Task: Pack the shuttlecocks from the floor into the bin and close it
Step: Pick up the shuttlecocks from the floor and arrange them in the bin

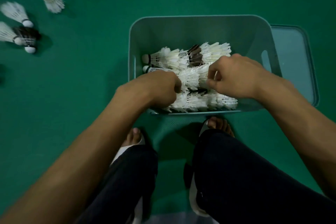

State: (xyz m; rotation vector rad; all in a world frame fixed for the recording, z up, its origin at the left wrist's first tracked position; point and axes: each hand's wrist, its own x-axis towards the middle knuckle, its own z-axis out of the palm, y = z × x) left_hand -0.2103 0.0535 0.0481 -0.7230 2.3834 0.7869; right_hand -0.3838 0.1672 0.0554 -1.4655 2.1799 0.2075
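Packing | our left hand (160, 87) and right hand (234, 76) clasp a shuttlecock row (190, 78) inside the bin (181, 31), likely nesting it to save room | loose shuttlecocks (51, 0) well left of our grip | lid (291, 56) off, right.

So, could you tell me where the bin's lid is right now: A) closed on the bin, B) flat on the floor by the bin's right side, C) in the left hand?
B: the lid lies flat on the floor to the right of the open bin; the left hand and right hand are among the shuttlecocks.
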